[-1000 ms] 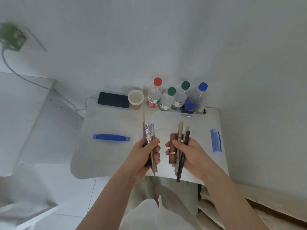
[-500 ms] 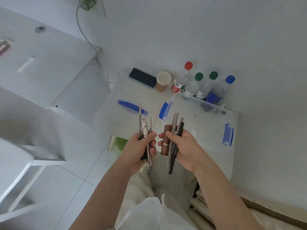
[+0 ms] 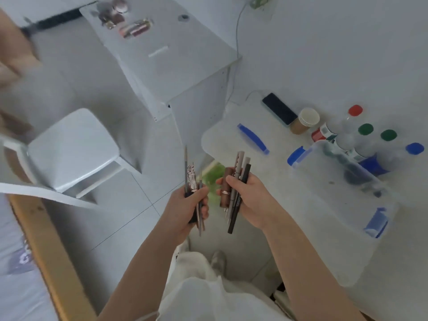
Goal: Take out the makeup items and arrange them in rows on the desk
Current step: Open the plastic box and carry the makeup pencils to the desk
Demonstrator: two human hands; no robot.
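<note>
While the person stands over the tiled floor, the left hand [image 3: 186,208] grips a bunch of thin brushes and pencils [image 3: 193,181], fingers curled round them. Just beside it, the right hand [image 3: 251,200] clutches a brown lipstick tube [image 3: 225,185] with several makeup pens [image 3: 239,179]. Beyond, to the right, sits the clear storage box [image 3: 342,200] with blue clips. Farther off, blurred makeup items [image 3: 129,24] lie on the white desk [image 3: 176,66].
</note>
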